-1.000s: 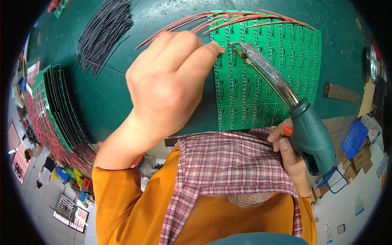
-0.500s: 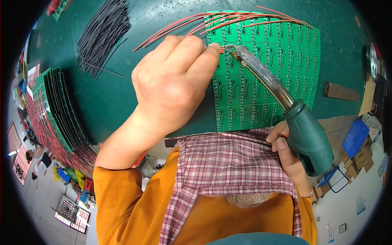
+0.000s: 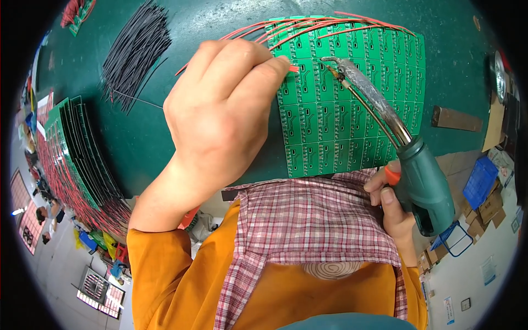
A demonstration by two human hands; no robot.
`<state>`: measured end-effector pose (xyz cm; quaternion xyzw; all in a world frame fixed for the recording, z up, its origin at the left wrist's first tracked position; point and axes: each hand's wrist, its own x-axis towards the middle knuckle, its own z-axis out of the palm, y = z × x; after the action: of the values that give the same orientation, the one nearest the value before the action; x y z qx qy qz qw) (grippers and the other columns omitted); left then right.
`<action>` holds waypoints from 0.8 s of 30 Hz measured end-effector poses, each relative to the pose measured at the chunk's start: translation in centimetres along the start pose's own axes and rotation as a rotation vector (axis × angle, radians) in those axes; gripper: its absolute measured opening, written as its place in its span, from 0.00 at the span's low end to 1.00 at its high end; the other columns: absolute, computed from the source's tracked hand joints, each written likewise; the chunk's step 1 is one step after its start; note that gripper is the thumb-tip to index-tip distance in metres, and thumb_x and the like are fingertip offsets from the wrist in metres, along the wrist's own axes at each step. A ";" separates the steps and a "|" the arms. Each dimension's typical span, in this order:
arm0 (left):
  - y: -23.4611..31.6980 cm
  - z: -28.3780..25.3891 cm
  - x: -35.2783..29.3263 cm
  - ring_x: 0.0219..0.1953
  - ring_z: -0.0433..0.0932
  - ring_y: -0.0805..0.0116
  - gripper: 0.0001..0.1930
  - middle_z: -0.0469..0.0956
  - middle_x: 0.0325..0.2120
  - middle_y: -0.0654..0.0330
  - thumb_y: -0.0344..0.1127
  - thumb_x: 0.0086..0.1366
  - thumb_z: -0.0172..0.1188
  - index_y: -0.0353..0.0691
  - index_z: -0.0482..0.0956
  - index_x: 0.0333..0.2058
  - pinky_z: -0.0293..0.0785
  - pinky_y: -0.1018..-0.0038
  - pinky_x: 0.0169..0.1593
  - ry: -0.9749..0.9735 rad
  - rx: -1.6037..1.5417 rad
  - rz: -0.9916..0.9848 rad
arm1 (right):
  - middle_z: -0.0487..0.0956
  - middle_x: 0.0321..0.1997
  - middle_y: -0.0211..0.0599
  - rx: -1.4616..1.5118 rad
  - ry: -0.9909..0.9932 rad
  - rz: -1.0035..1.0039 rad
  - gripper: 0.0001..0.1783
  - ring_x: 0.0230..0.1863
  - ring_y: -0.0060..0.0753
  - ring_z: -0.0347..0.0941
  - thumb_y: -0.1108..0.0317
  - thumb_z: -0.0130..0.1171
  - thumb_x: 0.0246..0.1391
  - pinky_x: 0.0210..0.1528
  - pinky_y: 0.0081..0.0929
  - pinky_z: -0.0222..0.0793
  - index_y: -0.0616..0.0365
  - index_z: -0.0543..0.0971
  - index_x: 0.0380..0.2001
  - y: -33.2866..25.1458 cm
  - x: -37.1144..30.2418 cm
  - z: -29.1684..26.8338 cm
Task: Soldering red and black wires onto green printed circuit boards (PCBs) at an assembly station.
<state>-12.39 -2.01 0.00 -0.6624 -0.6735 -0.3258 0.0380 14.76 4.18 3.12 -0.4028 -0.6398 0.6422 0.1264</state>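
Observation:
My left hand (image 3: pixel 225 104) is closed in a pinch over the left edge of a green circuit board panel (image 3: pixel 352 115). Short ends of red wires (image 3: pixel 295 69) stick out past its fingertips, above the board. My right hand (image 3: pixel 388 201) grips a green soldering gun (image 3: pixel 426 176) with an orange trigger, low at the panel's right. Its bent tip points up and left over the panel, a little right of the wire ends and apart from them. More red wires (image 3: pixel 330 20) lie in an arc across the panel's far edge.
A bundle of black wires (image 3: pixel 135 55) lies at the far left of the green table (image 3: pixel 220 16). Nearer on the left stands a stack of boards (image 3: pixel 69 143) with red and black wires. A flat brown bar (image 3: pixel 456 119) lies at the right.
The soldering gun's tip has moved right, away from the red wire ends it was at. My left hand has shifted slightly left, still pinching the wires.

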 end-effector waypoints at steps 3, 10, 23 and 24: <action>0.5 0.9 0.2 0.26 0.74 0.64 0.12 0.75 0.23 0.61 0.19 0.42 0.61 0.37 0.79 0.29 0.71 0.74 0.29 -0.046 0.027 0.008 | 0.75 0.26 0.40 -0.022 0.000 0.018 0.18 0.20 0.19 0.64 0.63 0.55 0.54 0.23 0.18 0.62 0.61 0.67 0.45 -0.1 -0.1 0.1; 0.9 1.8 0.1 0.26 0.74 0.65 0.11 0.75 0.23 0.62 0.21 0.42 0.62 0.39 0.80 0.29 0.71 0.74 0.29 -0.069 0.085 -0.005 | 0.74 0.26 0.39 0.007 0.000 0.050 0.14 0.21 0.19 0.64 0.64 0.54 0.54 0.25 0.18 0.62 0.62 0.68 0.38 -0.4 0.2 0.4; 1.1 2.1 0.1 0.26 0.74 0.66 0.10 0.73 0.22 0.64 0.22 0.43 0.61 0.40 0.80 0.28 0.71 0.74 0.29 -0.057 0.150 -0.003 | 0.74 0.26 0.41 0.016 0.023 0.013 0.20 0.20 0.20 0.63 0.63 0.54 0.54 0.23 0.18 0.61 0.59 0.65 0.47 0.2 0.0 -0.2; 1.1 2.1 0.1 0.26 0.74 0.66 0.10 0.73 0.22 0.64 0.22 0.43 0.61 0.40 0.80 0.28 0.71 0.74 0.29 -0.052 0.155 -0.005 | 0.74 0.26 0.41 0.013 0.019 0.008 0.20 0.20 0.20 0.63 0.63 0.54 0.54 0.23 0.18 0.61 0.59 0.65 0.47 0.2 0.0 -0.1</action>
<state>-10.59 -1.02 -1.20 -0.6640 -0.6991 -0.2557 0.0708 14.84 4.23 2.97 -0.4106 -0.6330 0.6428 0.1326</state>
